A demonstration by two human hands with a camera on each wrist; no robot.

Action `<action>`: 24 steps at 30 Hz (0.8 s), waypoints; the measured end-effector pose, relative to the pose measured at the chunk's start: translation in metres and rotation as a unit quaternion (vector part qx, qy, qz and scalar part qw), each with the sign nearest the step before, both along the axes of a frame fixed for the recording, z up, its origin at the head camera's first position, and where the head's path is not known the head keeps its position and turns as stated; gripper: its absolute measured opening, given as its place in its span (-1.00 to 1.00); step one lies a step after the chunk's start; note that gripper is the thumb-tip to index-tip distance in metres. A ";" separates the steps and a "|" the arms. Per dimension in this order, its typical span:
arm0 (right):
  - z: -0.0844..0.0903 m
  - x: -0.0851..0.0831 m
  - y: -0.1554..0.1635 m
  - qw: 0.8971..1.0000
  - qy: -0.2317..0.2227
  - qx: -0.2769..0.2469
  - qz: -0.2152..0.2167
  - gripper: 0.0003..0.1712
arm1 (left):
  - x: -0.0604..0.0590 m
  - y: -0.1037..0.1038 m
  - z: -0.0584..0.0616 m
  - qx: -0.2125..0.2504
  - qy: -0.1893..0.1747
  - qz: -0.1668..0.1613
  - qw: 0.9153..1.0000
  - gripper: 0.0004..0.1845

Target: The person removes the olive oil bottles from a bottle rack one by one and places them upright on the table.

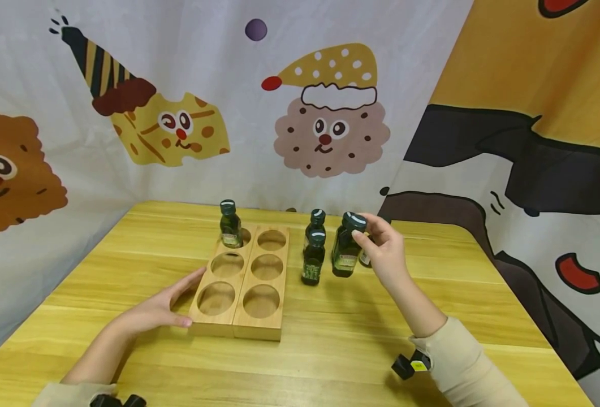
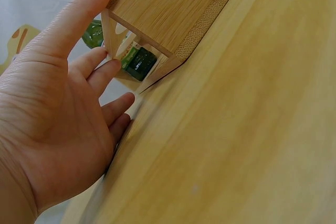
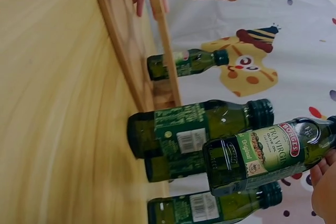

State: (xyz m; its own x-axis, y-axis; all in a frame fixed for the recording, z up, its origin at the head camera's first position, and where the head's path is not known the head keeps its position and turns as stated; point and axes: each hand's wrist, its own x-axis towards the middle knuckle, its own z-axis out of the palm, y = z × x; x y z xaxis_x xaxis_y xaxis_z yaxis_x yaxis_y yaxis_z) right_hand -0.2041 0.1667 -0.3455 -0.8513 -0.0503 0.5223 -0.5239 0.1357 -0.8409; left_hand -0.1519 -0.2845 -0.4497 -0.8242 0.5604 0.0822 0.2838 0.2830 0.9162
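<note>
We record the right hand (image 1: 385, 252) pinching the cap of a dark green glass oil bottle (image 1: 345, 249) at the right of the yellow wooden tabletop (image 1: 330, 350); in the right wrist view this bottle (image 3: 268, 153) appears tilted and raised off the surface. The left hand (image 1: 153, 308) lies flat, fingers straight, against the near left corner of the pale bamboo six-hole rack (image 1: 244, 280); it holds nothing.

Risks, in our judgement:
- The grip is on the cap alone, so the bottle could swing or slip from the fingers.
- Two more dark green bottles (image 1: 314, 249) stand just left of the held one; a careless swing could topple them.
- The rack is steadied at one corner only and could skew under a push.

One small dark green bottle (image 1: 230, 224) stands in the far left hole.

Limits of view: a further bottle behind the right hand is mostly hidden. We cannot tell how firmly the fingertips close. The left wrist view shows only the rack's underside (image 2: 168, 9).
</note>
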 end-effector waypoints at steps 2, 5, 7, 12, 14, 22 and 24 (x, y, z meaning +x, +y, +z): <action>-0.003 -0.001 0.001 1.000 -0.005 0.004 -0.002 -0.65 | 0.000 0.000 0.000 -0.001 0.000 0.000 1.000 0.07; -0.008 -0.004 0.003 1.000 -0.007 0.010 -0.005 -0.65 | 0.000 0.000 0.000 -0.001 0.001 0.000 1.000 0.07; -0.012 -0.005 0.003 1.000 -0.007 0.013 -0.009 -0.65 | 0.000 0.000 -0.001 -0.001 0.000 0.001 1.000 0.07; -0.023 -0.008 0.006 1.000 -0.015 0.020 -0.018 -0.65 | -0.001 -0.001 -0.001 -0.001 0.001 0.001 1.000 0.07; -0.027 -0.009 0.007 0.999 -0.016 0.024 -0.018 -0.64 | -0.001 -0.001 -0.001 -0.001 0.001 0.002 1.000 0.06; -0.015 0.008 -0.001 0.998 -0.046 0.031 -0.020 -0.64 | -0.002 -0.002 -0.003 0.002 0.000 0.001 1.000 0.06; -0.017 0.008 -0.001 0.998 -0.050 0.029 -0.020 -0.63 | -0.001 -0.001 -0.003 0.003 0.001 0.000 1.000 0.06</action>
